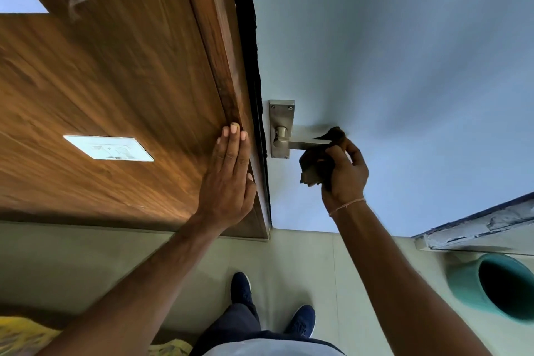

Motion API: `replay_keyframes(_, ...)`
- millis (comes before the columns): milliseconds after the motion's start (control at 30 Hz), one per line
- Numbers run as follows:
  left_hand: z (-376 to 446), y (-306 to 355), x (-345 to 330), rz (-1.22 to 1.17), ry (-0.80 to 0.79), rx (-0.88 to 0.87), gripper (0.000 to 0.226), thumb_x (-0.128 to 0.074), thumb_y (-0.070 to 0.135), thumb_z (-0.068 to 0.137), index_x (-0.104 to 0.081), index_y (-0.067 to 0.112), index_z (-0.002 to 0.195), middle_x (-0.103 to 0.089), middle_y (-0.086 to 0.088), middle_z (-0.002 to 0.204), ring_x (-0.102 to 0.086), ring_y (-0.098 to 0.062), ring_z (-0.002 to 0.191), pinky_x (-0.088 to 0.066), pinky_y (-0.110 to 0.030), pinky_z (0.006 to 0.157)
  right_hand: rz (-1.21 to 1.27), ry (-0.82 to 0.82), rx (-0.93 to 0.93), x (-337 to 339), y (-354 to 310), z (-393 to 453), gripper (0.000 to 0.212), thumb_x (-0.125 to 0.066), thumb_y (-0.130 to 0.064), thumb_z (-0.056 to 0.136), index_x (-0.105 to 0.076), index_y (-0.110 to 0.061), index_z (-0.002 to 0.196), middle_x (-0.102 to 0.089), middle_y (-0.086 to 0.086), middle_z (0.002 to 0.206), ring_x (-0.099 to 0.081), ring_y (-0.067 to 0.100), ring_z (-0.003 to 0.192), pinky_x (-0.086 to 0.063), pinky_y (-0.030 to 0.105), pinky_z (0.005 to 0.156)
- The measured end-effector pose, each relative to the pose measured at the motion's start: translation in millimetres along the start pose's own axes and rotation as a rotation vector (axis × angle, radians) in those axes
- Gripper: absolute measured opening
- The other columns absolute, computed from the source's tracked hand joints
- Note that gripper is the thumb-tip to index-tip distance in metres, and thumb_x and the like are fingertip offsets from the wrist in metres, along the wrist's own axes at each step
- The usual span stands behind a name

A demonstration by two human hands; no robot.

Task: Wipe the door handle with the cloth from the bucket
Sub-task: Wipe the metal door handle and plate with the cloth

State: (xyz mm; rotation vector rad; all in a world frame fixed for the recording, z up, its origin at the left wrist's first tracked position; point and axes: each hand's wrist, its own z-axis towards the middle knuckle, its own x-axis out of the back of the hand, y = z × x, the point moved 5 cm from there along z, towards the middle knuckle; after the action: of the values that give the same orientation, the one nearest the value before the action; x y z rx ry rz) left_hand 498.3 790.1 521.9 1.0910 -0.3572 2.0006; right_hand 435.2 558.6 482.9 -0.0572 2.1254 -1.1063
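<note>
From the head view, the right hand (345, 173) has its grip closed on the dark brown bunched cloth (320, 162) wrapped over the brushed-metal lever door handle (300, 144), the left hand (228, 182) lies open, flat and empty on the wooden panel (115, 81), and pressing down may swing the lever and slip the cloth off.

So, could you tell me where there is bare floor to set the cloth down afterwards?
Bare floor lies between the shoes and the teal bucket, and left of the shoes below the wooden panel. It is crowded only at the yellow fabric, bottom left.
</note>
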Motion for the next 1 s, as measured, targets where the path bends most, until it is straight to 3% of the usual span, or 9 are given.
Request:
replay_keyframes(133, 0, -1, -1, 0.016, -0.002, 0.007, 0.073, -0.039, 0.019, 0.104, -0.013, -0.003, 0.168, -0.009, -0.023, 0.178, -0.008, -0.036, 0.169, -0.019, -0.053, 0.137, 0.2, -0.021, -0.211, -14, 25, -2, 0.03, -0.054, -0.006, 0.086, -0.067, -0.008, 0.113, -0.063, 0.023, 0.116, -0.057, 0.039, 0.1, -0.054, 0.036, 0.064)
replay_keyframes(267, 0, -2, 0, 0.011, 0.001, -0.007, 0.074, -0.039, 0.018, 0.103, -0.012, -0.002, 0.169, -0.007, -0.021, 0.178, -0.008, -0.037, 0.169, -0.019, -0.053, 0.137, 0.343, -0.127, -0.429, -44, 51, -23, 0.03, -0.041, -0.007, 0.094, -0.067, -0.007, 0.108, -0.066, 0.022, 0.116, -0.065, 0.039, 0.102, -0.053, 0.044, 0.095)
replay_keyframes(367, -1, -3, 2, 0.01, -0.014, -0.011, 0.075, -0.04, 0.017, 0.102, -0.01, -0.001, 0.169, -0.005, -0.019, 0.179, -0.009, -0.037, 0.168, -0.02, -0.053, 0.136, 0.396, -0.146, -0.554, -69, 62, -41, 0.033, -0.039, -0.012, 0.099, -0.07, -0.005, 0.106, -0.071, 0.02, 0.108, -0.067, 0.036, 0.102, -0.055, 0.044, 0.1)
replay_keyframes(533, -1, -5, 8, 0.008, -0.045, -0.028, 0.076, -0.04, 0.017, 0.102, -0.01, 0.0, 0.17, -0.004, -0.019, 0.179, -0.01, -0.037, 0.168, -0.022, -0.054, 0.136, 0.464, -0.106, -0.6, -79, 64, -45, 0.04, -0.037, -0.014, 0.101, -0.068, -0.004, 0.124, -0.07, 0.023, 0.131, -0.058, 0.04, 0.137, -0.044, 0.049, 0.12)
replay_keyframes(633, -1, -5, 7, 0.005, -0.043, -0.031, 0.076, -0.04, 0.017, 0.102, -0.01, 0.0, 0.17, -0.004, -0.018, 0.179, -0.01, -0.037, 0.168, -0.021, -0.053, 0.136, 0.423, -0.068, -0.588, -65, 58, -44, 0.039, -0.04, -0.013, 0.1, -0.067, -0.004, 0.127, -0.065, 0.023, 0.14, -0.057, 0.041, 0.138, -0.041, 0.048, 0.123)
replay_keyframes(700, -2, -6, 6, 0.006, -0.041, -0.034, 0.076, -0.04, 0.017, 0.103, -0.01, 0.001, 0.17, -0.004, -0.019, 0.18, -0.01, -0.037, 0.168, -0.023, -0.054, 0.136, 0.351, -0.036, -0.525, -47, 48, -41, 0.031, -0.042, -0.007, 0.097, -0.067, -0.005, 0.114, -0.066, 0.021, 0.127, -0.064, 0.039, 0.123, -0.046, 0.044, 0.118)
replay_keyframes(800, -2, -5, 4, 0.004, -0.023, -0.018, 0.078, -0.046, 0.016, 0.102, -0.01, 0.0, 0.17, -0.005, -0.019, 0.179, -0.009, -0.036, 0.169, -0.022, -0.054, 0.136, 0.286, -0.008, -0.359, -21, 20, -28, 0.026, -0.042, 0.0, 0.094, -0.065, -0.006, 0.103, -0.064, 0.017, 0.105, -0.065, 0.031, 0.09, -0.056, 0.034, 0.086)
replay_keyframes(900, 0, 0, 1, 0.003, -0.004, 0.009, 0.08, -0.049, 0.013, 0.099, -0.012, -0.005, 0.168, -0.006, -0.022, 0.178, -0.008, -0.038, 0.168, -0.019, -0.054, 0.137, 0.134, 0.027, -0.197, -12, -2, -14, 0.026, -0.047, -0.001, 0.089, -0.065, -0.008, 0.106, -0.06, 0.017, 0.096, -0.059, 0.036, 0.083, -0.05, 0.038, 0.068)
replay_keyframes(1000, 0, -2, 1, 0.018, -0.018, 0.012, 0.082, -0.05, 0.012, 0.098, -0.011, -0.006, 0.168, -0.005, -0.024, 0.178, -0.006, -0.038, 0.169, -0.018, -0.054, 0.137, -0.27, 0.074, 0.052, -11, -13, -13, 0.036, -0.051, -0.006, 0.086, -0.069, -0.015, 0.116, -0.066, 0.011, 0.087, -0.062, 0.033, 0.071, -0.053, 0.038, 0.058)
